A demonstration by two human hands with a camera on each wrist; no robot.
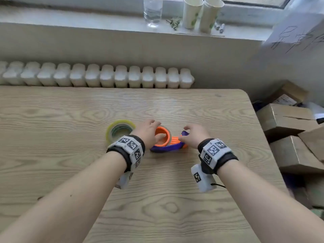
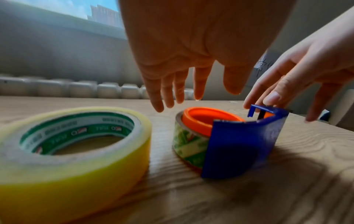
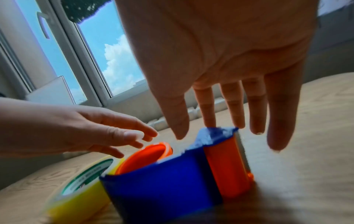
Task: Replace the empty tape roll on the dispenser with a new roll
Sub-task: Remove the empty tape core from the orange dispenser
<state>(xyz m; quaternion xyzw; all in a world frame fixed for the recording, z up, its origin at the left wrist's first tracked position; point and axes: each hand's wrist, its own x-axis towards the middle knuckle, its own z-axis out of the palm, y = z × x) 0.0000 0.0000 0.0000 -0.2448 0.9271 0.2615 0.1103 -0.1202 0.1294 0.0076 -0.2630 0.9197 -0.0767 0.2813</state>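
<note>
A blue tape dispenser [image 1: 166, 148] [image 2: 239, 144] [image 3: 162, 189] lies on the wooden table [image 1: 157, 207]. Its orange hub [image 1: 159, 144] [image 2: 199, 119] carries an almost bare roll core [image 2: 187, 145] with green print. The new yellowish tape roll [image 1: 112, 132] [image 2: 76, 181] [image 3: 76, 201] lies flat just left of it. My left hand [image 1: 151, 131] [image 2: 197, 97] [image 3: 124, 136] hovers over the hub with straight fingers and holds nothing. My right hand [image 1: 191, 135] [image 3: 210, 121] [image 2: 277, 97] is spread over the dispenser's cutter end, fingertips at or just above its blue tip.
A white radiator [image 1: 96, 76] runs behind the table's far edge. Cardboard boxes [image 1: 289, 128] are stacked off the table's right side. A glass bottle [image 1: 153, 11] and paper cups [image 1: 192, 13] stand on the window sill.
</note>
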